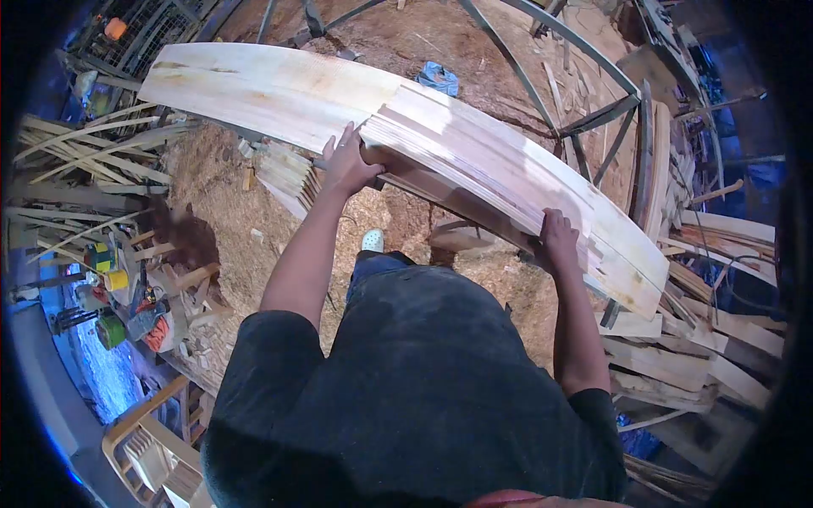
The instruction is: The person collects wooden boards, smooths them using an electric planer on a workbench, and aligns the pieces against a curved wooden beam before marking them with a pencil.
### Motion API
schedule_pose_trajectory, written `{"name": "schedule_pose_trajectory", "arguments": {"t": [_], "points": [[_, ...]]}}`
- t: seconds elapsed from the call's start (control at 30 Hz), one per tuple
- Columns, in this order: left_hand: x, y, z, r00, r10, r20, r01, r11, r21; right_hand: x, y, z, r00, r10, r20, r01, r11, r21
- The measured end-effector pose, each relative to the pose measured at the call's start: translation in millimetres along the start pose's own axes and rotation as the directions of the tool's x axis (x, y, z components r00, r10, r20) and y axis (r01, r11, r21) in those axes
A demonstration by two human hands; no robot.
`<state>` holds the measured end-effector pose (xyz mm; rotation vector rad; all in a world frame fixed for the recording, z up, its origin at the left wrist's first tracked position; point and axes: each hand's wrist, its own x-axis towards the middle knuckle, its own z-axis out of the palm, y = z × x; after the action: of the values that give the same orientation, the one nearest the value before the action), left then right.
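Observation:
A stack of thin wooden slats (457, 173) lies along a long pale plank (254, 80), which is raised above the ground. My left hand (345, 162) is at the stack's left end, fingers against it and thumb pointing right along the near side. My right hand (560, 240) grips the near edge at the right end, its fingers curled over the top and its thumb hidden. Both arms reach forward, and the near side of the stack is in shadow between them.
A metal frame (605, 114) stands beyond the plank. Grooved wooden pieces (288, 176) lie below my left hand. Scrap strips (76, 152) are piled at left, boards (669, 364) at right. A wooden chair (148, 432) stands at lower left. Sawdust covers the ground.

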<state>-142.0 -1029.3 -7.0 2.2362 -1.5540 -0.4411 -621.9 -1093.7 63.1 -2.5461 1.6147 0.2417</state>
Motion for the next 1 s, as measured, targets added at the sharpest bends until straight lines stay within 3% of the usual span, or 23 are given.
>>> {"name": "schedule_pose_trajectory", "arguments": {"t": [0.2,0.6,0.7,0.77,0.8,0.83,0.87,0.9,1.0], "points": [[-3,0,2,0.999,0.003,-0.048,-0.006,0.998,-0.061,-1,-1,0,1.000,-0.011,-0.011,0.011,1.000,0.008],[-5,7,-6,1.000,0.002,0.012,-0.001,0.999,-0.032,1,3,8,1.000,-0.001,-0.004,0.001,1.000,-0.015],[-14,35,-5,0.934,-0.007,-0.358,-0.002,1.000,-0.027,3,-5,-1,1.000,0.020,0.009,-0.020,1.000,-0.018],[-22,68,-1,0.903,0.237,-0.358,-0.215,0.971,0.100,8,-7,-9,0.999,0.025,-0.023,-0.024,0.997,0.070],[-22,95,-4,0.860,0.394,-0.325,-0.429,0.902,-0.040,6,-9,-10,0.999,0.026,-0.028,-0.022,0.993,0.113],[-25,119,-7,0.860,0.493,-0.131,-0.491,0.870,0.048,6,-10,-10,0.999,0.008,-0.041,-0.003,0.992,0.127],[-16,122,14,0.725,0.672,-0.152,-0.662,0.741,0.116,8,-10,-11,0.998,-0.010,-0.062,0.018,0.990,0.142],[-14,137,21,0.699,0.701,-0.142,-0.693,0.713,0.105,10,-10,-12,0.996,-0.026,-0.084,0.038,0.987,0.154],[13,175,25,0.741,0.546,0.390,-0.647,0.737,0.198,11,-5,-12,0.999,0.006,0.036,-0.011,0.990,0.140]]}}
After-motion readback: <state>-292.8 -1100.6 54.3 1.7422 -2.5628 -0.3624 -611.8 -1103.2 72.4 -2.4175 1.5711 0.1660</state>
